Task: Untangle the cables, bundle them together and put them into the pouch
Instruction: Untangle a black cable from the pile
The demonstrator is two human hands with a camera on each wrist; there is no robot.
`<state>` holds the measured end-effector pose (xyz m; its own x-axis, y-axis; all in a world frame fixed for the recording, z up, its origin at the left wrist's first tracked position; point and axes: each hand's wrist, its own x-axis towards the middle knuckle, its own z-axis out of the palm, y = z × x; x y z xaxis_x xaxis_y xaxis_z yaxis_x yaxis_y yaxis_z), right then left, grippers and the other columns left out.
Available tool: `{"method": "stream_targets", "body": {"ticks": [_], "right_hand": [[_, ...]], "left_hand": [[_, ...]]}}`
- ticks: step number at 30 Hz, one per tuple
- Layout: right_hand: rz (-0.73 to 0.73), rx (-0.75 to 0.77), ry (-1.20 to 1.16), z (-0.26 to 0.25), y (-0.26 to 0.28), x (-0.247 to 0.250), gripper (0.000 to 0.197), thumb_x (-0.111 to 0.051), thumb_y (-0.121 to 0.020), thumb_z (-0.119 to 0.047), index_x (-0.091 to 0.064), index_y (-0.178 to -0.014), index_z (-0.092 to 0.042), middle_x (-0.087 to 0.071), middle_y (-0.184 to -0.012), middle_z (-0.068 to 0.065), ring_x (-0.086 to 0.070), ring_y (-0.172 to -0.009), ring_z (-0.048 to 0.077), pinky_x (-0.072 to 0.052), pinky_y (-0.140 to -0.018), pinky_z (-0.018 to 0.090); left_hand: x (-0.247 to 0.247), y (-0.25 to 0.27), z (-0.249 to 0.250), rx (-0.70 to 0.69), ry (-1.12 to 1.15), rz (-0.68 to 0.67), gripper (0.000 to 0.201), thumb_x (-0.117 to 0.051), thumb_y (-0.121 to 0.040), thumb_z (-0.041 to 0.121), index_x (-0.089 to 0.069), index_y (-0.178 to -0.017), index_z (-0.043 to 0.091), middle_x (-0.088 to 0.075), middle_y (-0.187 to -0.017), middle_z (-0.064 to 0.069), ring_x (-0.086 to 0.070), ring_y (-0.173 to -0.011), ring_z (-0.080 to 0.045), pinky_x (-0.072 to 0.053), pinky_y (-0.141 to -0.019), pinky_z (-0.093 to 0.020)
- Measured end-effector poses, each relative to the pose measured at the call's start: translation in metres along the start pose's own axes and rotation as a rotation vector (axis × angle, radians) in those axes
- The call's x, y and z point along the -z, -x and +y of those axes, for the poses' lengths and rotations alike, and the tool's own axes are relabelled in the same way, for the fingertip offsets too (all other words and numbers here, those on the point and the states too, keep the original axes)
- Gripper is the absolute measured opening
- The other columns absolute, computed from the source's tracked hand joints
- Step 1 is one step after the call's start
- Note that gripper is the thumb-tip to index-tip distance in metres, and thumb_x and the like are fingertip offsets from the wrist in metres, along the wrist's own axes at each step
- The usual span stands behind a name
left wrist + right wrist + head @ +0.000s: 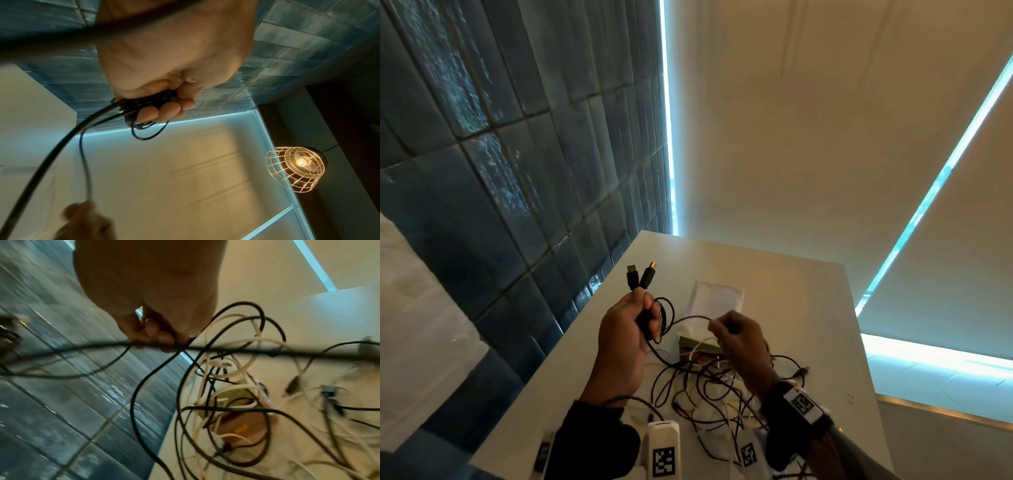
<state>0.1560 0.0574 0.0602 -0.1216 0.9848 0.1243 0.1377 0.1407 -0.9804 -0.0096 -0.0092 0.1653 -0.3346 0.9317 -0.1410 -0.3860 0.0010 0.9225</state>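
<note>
My left hand (643,315) grips a coiled black cable (666,317) above the table, its two plugs (639,275) sticking up past the fist. In the left wrist view the same coil (144,107) sits inside the curled fingers (164,112). My right hand (722,330) pinches a thin black strand (693,318) that runs from that coil. The right wrist view shows its fingers (154,335) curled on the strand (102,345). Under both hands lies a tangle of black and white cables (709,390). A white pouch (717,299) lies flat behind the hands.
The white table (808,308) ends at a dark blue tiled wall (517,171) on the left. A small green and brown box (697,347) sits under the cables. Tagged white devices (662,452) lie at the near edge. A wire-cage lamp (296,168) hangs overhead.
</note>
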Motion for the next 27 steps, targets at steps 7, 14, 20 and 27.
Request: {"method": "stream_targets", "body": {"ticks": [7,14,20,27], "right_hand": [[-0.122,0.170,-0.236,-0.056,0.007,-0.011,0.013,-0.067,-0.088,-0.008,-0.064,-0.076,-0.012,-0.062,-0.067,-0.008,-0.054,-0.059,0.004,-0.045,-0.056,0.019],[-0.329,0.139,-0.289,-0.048,0.019,-0.015,0.008,-0.069,-0.084,-0.003,-0.066,-0.078,-0.005,-0.063,-0.073,0.009,-0.056,-0.068,0.021,-0.049,-0.066,0.031],[-0.305,0.003,-0.308,-0.019,0.015,-0.008,0.015,-0.072,-0.084,-0.019,-0.070,-0.081,-0.005,-0.064,-0.088,0.034,-0.060,-0.080,0.034,-0.050,-0.076,0.046],[-0.309,-0.026,-0.232,0.003,0.016,-0.003,0.024,-0.067,-0.089,-0.017,-0.067,-0.065,-0.020,-0.062,-0.065,0.005,-0.056,-0.066,0.016,-0.046,-0.064,0.023]], "left_hand": [[-0.012,-0.001,-0.008,0.044,-0.133,0.028,0.033,-0.033,-0.102,0.018,-0.046,-0.072,0.012,-0.059,-0.072,-0.011,-0.051,-0.064,-0.021,-0.035,-0.057,-0.030],[-0.017,0.001,-0.001,0.124,0.227,-0.104,0.034,-0.034,-0.101,0.022,-0.046,-0.072,0.011,-0.062,-0.079,-0.013,-0.062,-0.081,-0.027,-0.046,-0.082,-0.038],[-0.016,0.002,0.001,0.063,0.336,-0.129,0.033,-0.033,-0.100,0.022,-0.042,-0.070,0.013,-0.043,-0.064,-0.002,-0.045,-0.060,-0.017,-0.036,-0.068,-0.033],[-0.019,0.005,0.001,-0.026,0.280,-0.139,0.035,-0.032,-0.100,0.020,-0.043,-0.067,0.014,-0.042,-0.060,0.001,-0.037,-0.051,-0.012,-0.030,-0.061,-0.031]]}}
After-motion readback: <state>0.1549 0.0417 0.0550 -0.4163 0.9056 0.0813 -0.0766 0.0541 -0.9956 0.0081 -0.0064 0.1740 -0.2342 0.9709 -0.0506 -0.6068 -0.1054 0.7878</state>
